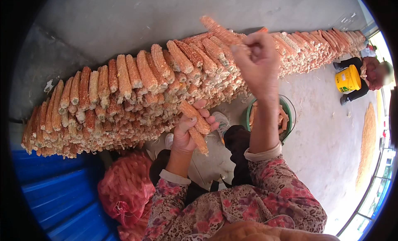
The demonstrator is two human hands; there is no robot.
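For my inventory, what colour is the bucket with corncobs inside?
The bucket is green, best seen in head view.

my remote feed glares white right of the cob stack (157,94), dims left of it, blurs the right hand (259,62) before it, and curves toward a black rim.

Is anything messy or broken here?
Mostly no: the stacked cobs look fairly tidy. Two small things stand out. A whitish patch mars the dark grey wall at the left; I can't tell if it's damage. Pale scraps lie loose on the floor, like dropped litter.
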